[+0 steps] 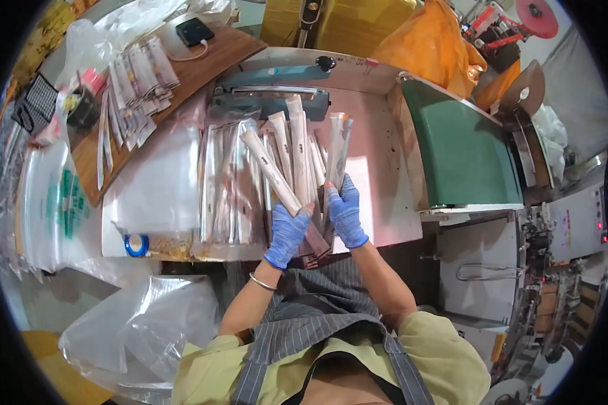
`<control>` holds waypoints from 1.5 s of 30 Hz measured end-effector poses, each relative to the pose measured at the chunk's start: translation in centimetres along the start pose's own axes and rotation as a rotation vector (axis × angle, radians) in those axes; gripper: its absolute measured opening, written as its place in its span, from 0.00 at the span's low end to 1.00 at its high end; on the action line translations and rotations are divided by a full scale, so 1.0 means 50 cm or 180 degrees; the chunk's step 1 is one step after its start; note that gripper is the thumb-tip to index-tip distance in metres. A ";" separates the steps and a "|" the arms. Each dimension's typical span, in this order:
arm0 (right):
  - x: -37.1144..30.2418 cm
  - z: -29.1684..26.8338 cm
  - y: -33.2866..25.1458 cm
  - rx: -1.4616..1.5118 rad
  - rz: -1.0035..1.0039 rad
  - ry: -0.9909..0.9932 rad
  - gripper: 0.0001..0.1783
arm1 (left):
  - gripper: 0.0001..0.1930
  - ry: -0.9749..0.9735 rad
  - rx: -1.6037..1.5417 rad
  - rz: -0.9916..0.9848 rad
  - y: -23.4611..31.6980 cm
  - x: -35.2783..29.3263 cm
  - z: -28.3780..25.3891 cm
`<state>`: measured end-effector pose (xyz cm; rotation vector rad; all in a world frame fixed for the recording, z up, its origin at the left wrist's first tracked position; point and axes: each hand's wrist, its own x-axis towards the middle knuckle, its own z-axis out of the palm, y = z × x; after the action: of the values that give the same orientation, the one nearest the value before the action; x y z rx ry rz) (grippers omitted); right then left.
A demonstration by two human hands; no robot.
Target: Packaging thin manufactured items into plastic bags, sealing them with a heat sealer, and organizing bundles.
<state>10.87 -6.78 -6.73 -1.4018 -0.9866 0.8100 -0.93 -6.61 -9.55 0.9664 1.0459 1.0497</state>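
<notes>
Both my hands wear blue knitted gloves with bare fingertips. My left hand point(290, 233) is closed round the lower end of a long slim white paper packet point(271, 172), which tilts up to the left. My right hand point(346, 212), just beside it, grips a few similar upright packets point(338, 152). Between the two hands more slim packets point(297, 142) fan upward; which hand supports each cannot be made out. To the left of my left hand lies a thick row of such packets point(230, 182) in clear plastic, on the white worktable point(392, 179).
A blue-grey bag sealer point(270, 98) stands at the back. Clear plastic bags point(155, 175) and a blue tape roll point(136, 245) lie left. A wooden board point(216, 57) carries loose packets point(138, 77) and a phone point(194, 32). A green conveyor belt point(459, 145) rises on the right.
</notes>
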 end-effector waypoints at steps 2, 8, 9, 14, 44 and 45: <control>-0.013 -0.013 -0.029 0.0145 0.0375 -0.0068 0.09 | 0.10 0.0075 -0.0220 0.0050 0.006 -0.017 -0.016; 0.059 -0.129 -0.021 -0.1827 -0.0786 0.0566 0.13 | 0.08 -0.0103 -0.0491 0.0049 0.016 -0.042 -0.030; 0.068 -0.139 -0.024 -0.3582 -0.2166 0.1283 0.15 | 0.08 -0.0125 -0.0480 0.0047 0.011 -0.045 -0.015; -0.044 -0.040 -0.029 0.0258 0.0215 0.0012 0.15 | 0.10 -0.0765 -0.0623 -0.0317 -0.032 -0.064 0.018; 0.012 -0.142 0.007 -0.0582 -0.0013 -0.0814 0.16 | 0.15 -0.0763 -0.0555 -0.0641 -0.031 -0.053 0.043; -0.018 -0.112 -0.037 0.0021 0.0595 -0.0782 0.12 | 0.16 -0.0801 -0.0478 -0.0664 -0.028 -0.054 0.045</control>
<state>15.42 -9.96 -4.52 -1.4264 -1.0472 1.1443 1.09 -9.82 -9.87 0.8241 0.8278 0.7993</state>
